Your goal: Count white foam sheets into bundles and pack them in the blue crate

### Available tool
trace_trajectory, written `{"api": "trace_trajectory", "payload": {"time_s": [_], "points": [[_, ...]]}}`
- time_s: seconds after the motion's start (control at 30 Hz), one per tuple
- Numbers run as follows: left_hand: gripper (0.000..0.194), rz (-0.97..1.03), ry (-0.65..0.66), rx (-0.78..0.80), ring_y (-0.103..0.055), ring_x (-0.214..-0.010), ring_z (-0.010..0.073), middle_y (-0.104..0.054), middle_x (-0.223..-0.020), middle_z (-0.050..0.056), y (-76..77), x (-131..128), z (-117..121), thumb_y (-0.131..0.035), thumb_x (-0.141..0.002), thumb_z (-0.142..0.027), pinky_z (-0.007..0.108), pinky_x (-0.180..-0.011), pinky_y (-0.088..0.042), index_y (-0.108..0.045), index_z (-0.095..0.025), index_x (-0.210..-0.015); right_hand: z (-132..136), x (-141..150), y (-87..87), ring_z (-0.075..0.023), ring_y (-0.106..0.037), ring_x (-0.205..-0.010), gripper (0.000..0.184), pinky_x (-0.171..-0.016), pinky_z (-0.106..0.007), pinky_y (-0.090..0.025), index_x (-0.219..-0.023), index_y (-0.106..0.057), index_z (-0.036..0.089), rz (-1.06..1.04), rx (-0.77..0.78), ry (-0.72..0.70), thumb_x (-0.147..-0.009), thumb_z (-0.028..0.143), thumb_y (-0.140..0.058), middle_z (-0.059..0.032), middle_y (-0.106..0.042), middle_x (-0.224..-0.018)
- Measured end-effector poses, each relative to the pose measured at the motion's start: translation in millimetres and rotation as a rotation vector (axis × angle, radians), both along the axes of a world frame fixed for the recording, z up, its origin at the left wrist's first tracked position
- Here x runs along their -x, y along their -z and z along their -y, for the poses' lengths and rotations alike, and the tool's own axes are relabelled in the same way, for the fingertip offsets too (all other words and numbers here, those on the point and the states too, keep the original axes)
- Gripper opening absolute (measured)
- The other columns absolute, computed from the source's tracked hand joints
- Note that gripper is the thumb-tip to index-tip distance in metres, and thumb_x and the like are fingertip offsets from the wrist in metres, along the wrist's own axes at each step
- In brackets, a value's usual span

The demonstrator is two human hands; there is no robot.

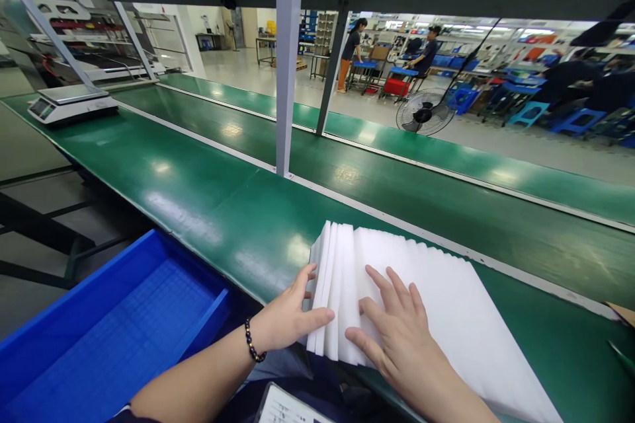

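A row of white foam sheets [426, 304] lies overlapped on the green bench, the sheets at its left end standing nearly upright. My left hand [292, 310], with a dark bead bracelet [253, 342] at its wrist, is at that left end. Its fingers are by the outer face, and its thumb stretches over the sheet edges. Across the row from it, my right hand [397, 324] lies with spread fingers on the sheets, its thumb pointing toward the upright ones. Both hands look open, and neither is closed around a sheet.
A blue plastic bin [114, 337] is at lower left, below the bench edge. Farther left a white scale [74, 104] stands on the green bench [198, 192]. A metal post [288, 66] rises behind the sheets. Beyond are a fan [425, 112] and several people at work.
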State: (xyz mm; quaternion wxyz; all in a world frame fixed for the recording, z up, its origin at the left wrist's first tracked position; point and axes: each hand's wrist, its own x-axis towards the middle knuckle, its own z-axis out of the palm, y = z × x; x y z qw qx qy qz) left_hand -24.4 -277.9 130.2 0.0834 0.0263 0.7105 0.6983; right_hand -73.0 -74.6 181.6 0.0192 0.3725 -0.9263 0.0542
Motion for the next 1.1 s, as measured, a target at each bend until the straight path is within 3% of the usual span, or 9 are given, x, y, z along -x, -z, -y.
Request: {"api": "trace_trajectory", "payload": {"time_s": [0.3, 0.43, 0.63, 0.77, 0.87, 0.93, 1.0, 1.07, 1.1], "points": [[0.082, 0.001, 0.021, -0.031, -0.043, -0.115, 0.0317, -0.027, -0.139, 0.015, 4.9, 2, 4, -0.06, -0.073, -0.046, 0.048, -0.094, -0.037, -0.014, -0.023, -0.138, -10, 1, 3.5, -0.0299, -0.012, -0.131, 0.032, -0.099, -0.061, -0.019, -0.115, -0.044, 0.025, -0.04, 0.038, -0.067, -0.085, 0.035, -0.039, -0.0085, -0.026, -0.139], [0.083, 0.002, 0.015, -0.025, -0.04, -0.118, 0.0332, -0.027, -0.139, 0.016, 9.1, 2, 2, -0.06, -0.073, -0.047, 0.05, -0.095, -0.035, -0.014, -0.023, -0.138, 3, -3, 1.3, -0.0357, -0.009, -0.131, 0.026, -0.096, -0.065, -0.015, -0.098, -0.056, 0.031, -0.008, 0.006, -0.045, -0.086, 0.042, -0.036, -0.004, -0.025, -0.139], [0.079, -0.018, 0.011, -0.023, -0.044, -0.115, 0.0319, -0.029, -0.138, 0.016, 6.6, 3, 0, -0.059, -0.075, -0.047, 0.048, -0.095, -0.036, -0.016, -0.023, -0.137, 19, -4, 5.1, -0.0438, -0.01, -0.128, 0.04, -0.093, -0.069, -0.011, -0.086, -0.062, 0.024, 0.001, 0.036, 0.019, -0.079, 0.057, -0.041, -0.0099, -0.028, -0.139], [0.074, -0.01, 0.023, -0.009, -0.045, -0.115, 0.0284, -0.029, -0.138, 0.015, 8.5, 2, -3, -0.054, -0.078, -0.046, 0.043, -0.095, -0.037, -0.015, -0.023, -0.137, 9, -10, -0.9, -0.0372, -0.011, -0.13, 0.049, -0.098, -0.065, -0.009, -0.114, -0.052, 0.022, 0.074, 0.102, 0.015, -0.08, 0.055, -0.042, -0.0112, -0.029, -0.14], [0.073, 0.057, 0.012, 0.045, -0.044, -0.115, 0.028, -0.024, -0.14, 0.014, 15.4, 1, -4, -0.051, -0.079, -0.049, 0.043, -0.094, -0.037, -0.011, -0.026, -0.137, -28, 7, -13.5, -0.0279, -0.018, -0.131, 0.061, -0.104, -0.054, -0.016, -0.132, -0.033, 0.024, 0.231, 0.275, 0.014, -0.08, 0.054, -0.042, -0.0081, -0.022, -0.143], [0.071, 0.098, 0.013, 0.089, -0.044, -0.116, 0.0281, -0.021, -0.142, 0.012, 18.2, 1, -3, -0.047, -0.08, -0.051, 0.041, -0.09, -0.041, -0.01, -0.029, -0.136, -71, 34, -19.1, -0.0231, -0.025, -0.129, 0.053, -0.105, -0.043, -0.022, -0.127, -0.04, 0.024, 0.289, 0.486, 0.184, -0.082, 0.053, -0.036, -0.0052, -0.027, -0.142], [0.068, 0.123, 0.022, 0.117, -0.043, -0.116, 0.0277, -0.019, -0.142, 0.01, 17.1, 2, -4, -0.043, -0.08, -0.055, 0.038, -0.084, -0.045, -0.011, -0.031, -0.135, -125, 66, -16.5, -0.0196, -0.033, -0.125, 0.05, -0.105, -0.033, -0.023, -0.115, -0.051, 0.022, 0.294, 0.689, 0.641, -0.086, 0.051, -0.023, -0.005, -0.041, -0.134], [0.066, 0.139, 0.025, 0.128, -0.043, -0.115, 0.027, -0.02, -0.143, 0.009, 14.1, 3, -6, -0.039, -0.08, -0.058, 0.035, -0.079, -0.048, -0.012, -0.031, -0.135, -175, 91, -3.8, -0.0253, -0.04, -0.12, 0.06, -0.102, -0.039, -0.027, -0.113, -0.052, 0.01, 0.337, 0.688, 0.931, -0.088, 0.048, -0.013, -0.0171, -0.047, -0.126], [0.067, 0.148, 0.017, 0.133, -0.043, -0.115, 0.0267, -0.02, -0.142, 0.009, 13.0, 4, -7, -0.037, -0.08, -0.06, 0.034, -0.078, -0.048, -0.013, -0.03, -0.134, -195, 99, 5.4, -0.0309, -0.043, -0.116, 0.061, -0.099, -0.044, -0.029, -0.106, -0.056, 0.004, 0.392, 0.667, 1.034, -0.087, 0.048, -0.018, -0.0238, -0.051, -0.118]]}}
